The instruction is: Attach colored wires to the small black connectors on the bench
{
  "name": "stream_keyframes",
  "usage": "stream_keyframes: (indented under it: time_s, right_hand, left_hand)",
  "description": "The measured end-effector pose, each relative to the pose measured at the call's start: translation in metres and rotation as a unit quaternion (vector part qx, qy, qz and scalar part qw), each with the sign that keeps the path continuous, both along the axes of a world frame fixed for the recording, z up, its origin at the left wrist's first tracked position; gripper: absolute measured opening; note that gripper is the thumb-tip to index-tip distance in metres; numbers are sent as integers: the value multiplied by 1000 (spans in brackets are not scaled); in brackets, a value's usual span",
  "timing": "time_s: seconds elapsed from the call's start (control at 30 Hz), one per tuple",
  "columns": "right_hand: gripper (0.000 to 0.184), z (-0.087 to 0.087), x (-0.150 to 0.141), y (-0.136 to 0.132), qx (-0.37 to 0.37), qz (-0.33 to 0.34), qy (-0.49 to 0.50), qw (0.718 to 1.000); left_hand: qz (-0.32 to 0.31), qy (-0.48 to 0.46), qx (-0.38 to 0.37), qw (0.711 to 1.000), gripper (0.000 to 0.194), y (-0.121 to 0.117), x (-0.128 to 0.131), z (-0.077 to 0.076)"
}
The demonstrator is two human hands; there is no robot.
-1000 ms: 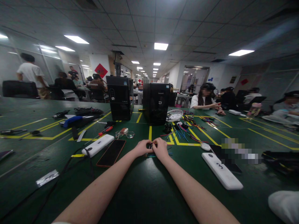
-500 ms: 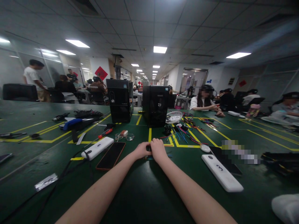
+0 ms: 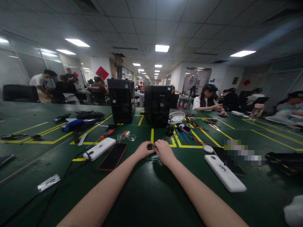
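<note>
My left hand [image 3: 143,149] and my right hand [image 3: 163,149] meet over the middle of the green table [image 3: 146,195]. The left fingers curl around a small dark piece [image 3: 150,147], too small and too covered to name. Against its right side the right fingertips are pinched together. Just below the hands lie several thin coloured wires [image 3: 153,158], partly hidden by the right hand; whether they join the dark piece I cannot tell. More blue and red wires [image 3: 182,135] spread beyond my right hand.
Two black computer towers [image 3: 121,101] stand ahead, a white basket [image 3: 177,117] beside the right one. A phone [image 3: 113,156], a white power bank [image 3: 99,148], glasses [image 3: 127,136] and a red screwdriver [image 3: 107,133] lie left. Another white power bank [image 3: 224,173] lies right. A co-worker [image 3: 208,99] sits across.
The right hand's fingers have shifted around the dark piece, and its wrist has moved slightly right, showing more of the wires below. The left hand keeps its hold.
</note>
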State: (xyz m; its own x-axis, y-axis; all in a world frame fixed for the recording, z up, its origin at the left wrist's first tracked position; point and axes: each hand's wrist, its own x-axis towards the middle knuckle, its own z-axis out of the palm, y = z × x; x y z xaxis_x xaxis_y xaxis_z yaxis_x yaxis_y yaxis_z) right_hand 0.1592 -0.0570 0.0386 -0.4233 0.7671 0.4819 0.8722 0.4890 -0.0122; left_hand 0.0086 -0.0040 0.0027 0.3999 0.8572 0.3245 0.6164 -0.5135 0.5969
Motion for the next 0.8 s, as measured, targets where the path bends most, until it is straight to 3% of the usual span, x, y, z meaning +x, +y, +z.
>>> stream_keyframes:
  time_s: [0.17, 0.3, 0.4, 0.63, 0.8]
  right_hand:
    - [7, -14, -7, -7, -88, 61, -5, 994]
    - [9, -14, -9, -8, -120, 84, 40, 988]
    - [11, -8, -5, -10, -115, 81, 50, 989]
    - [25, 1, 4, -17, -172, 49, -57, 982]
    - [19, 0, -6, -20, -191, 43, -91, 976]
  left_hand:
    - [5, 7, -2, 1000, 33, 4, -3, -3]
    - [-6, 7, -12, 1000, 39, 4, -6, -2]
    - [-18, 6, 4, 1000, 39, 4, -7, -4]
    - [-16, 16, 40, 999, 33, 5, -5, -9]
    - [-11, 24, 39, 999, 33, 7, -6, -9]
